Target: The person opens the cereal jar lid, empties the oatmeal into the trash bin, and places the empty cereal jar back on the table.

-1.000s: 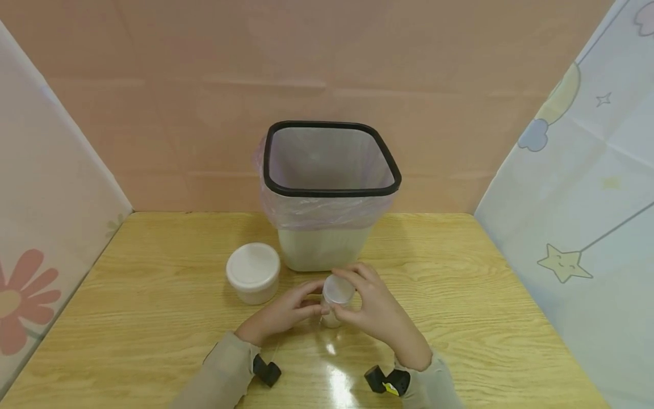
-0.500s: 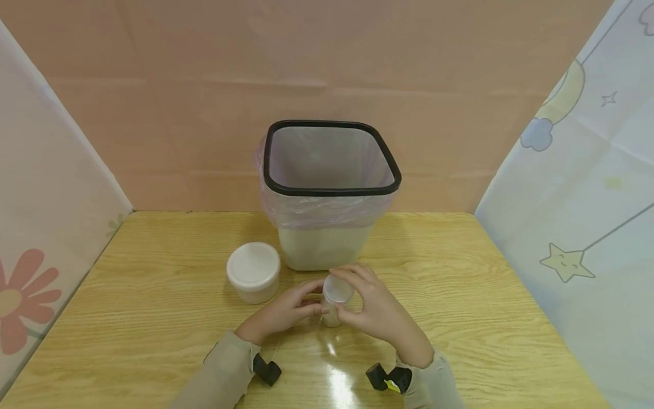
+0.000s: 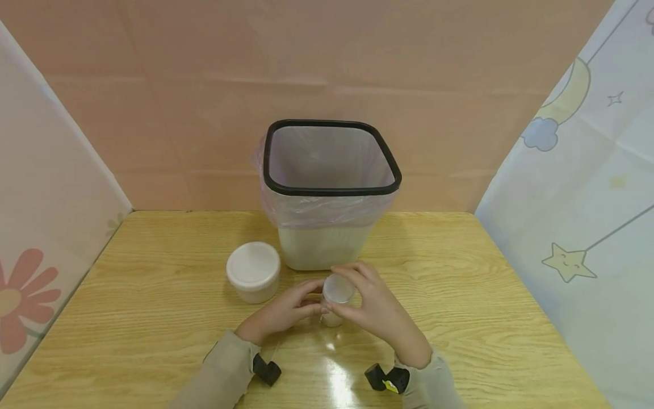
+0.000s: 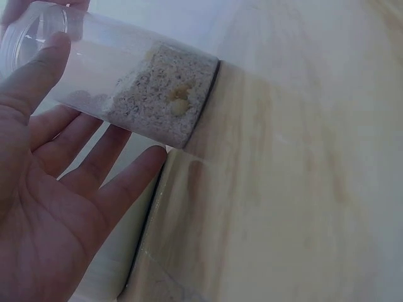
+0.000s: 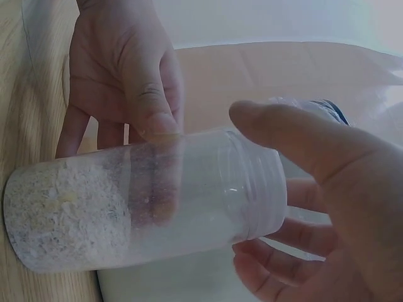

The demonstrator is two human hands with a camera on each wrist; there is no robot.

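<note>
A clear plastic jar (image 3: 332,320) stands upright on the table, partly filled with pale, flaky material (image 5: 63,214). My left hand (image 3: 281,311) holds the jar's body from the left, thumb on the near side and fingers behind. From the right, my right hand (image 3: 380,309) curls thumb and fingers around the jar's translucent lid (image 3: 339,288). In the left wrist view a small yellowish lump (image 4: 180,104) shows in the contents near the jar's bottom.
Behind the jar stands a white bin (image 3: 322,250) with a black rim (image 3: 332,192) and a pinkish liner bag (image 3: 332,211). A round white lidded tub (image 3: 254,272) sits left of it on the wooden table (image 3: 153,318). Printed cloth walls enclose the table.
The right thumb and fingers have shifted slightly around the lid. The left hand, jar, tub and bin stay in place.
</note>
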